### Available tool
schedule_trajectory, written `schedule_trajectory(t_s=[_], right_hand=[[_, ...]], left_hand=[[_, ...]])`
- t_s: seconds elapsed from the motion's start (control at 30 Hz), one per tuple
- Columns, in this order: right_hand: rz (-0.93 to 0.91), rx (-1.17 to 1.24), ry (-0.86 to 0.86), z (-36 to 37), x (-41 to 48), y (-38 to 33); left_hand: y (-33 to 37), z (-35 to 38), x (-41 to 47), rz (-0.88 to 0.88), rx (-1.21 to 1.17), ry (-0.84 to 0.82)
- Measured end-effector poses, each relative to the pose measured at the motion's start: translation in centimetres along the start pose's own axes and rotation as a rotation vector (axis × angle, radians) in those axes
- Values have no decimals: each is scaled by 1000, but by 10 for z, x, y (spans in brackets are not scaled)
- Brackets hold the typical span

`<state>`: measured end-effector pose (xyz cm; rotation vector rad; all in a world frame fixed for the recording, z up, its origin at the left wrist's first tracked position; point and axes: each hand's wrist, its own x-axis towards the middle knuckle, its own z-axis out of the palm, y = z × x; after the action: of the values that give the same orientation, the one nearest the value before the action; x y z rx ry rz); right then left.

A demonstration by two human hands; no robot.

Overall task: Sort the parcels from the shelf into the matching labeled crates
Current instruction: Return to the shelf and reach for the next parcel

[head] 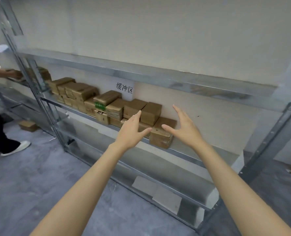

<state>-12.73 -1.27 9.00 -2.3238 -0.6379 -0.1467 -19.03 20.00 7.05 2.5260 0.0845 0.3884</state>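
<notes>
Both hands are reaching toward the metal shelf, fingers straight and spread, gripping nothing. The left hand and right hand are hovering apart, and the end parcel is lying between them, at the right end of the row of parcels. I cannot tell whether the left fingertips are touching the upper boxes.

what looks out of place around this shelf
One cardboard parcel lies on the floor near the left end of the shelf, apart from the stacked row. The end parcel, between the open left hand and right hand, looks crumpled at its front.
</notes>
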Motion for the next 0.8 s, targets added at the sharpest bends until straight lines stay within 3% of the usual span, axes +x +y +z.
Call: schedule_trajectory(t_s=[0.23,0.57,0.8], right_hand=[[172,24,38,37,44,68],[346,125,-212,114,101,164],[379,142,-319,152,117,190]], left_hand=[[-32,56,47,-68,-122,-83],[-77,148,107,-211,-141,-247],[-86,184,122,-283,-184,-169]])
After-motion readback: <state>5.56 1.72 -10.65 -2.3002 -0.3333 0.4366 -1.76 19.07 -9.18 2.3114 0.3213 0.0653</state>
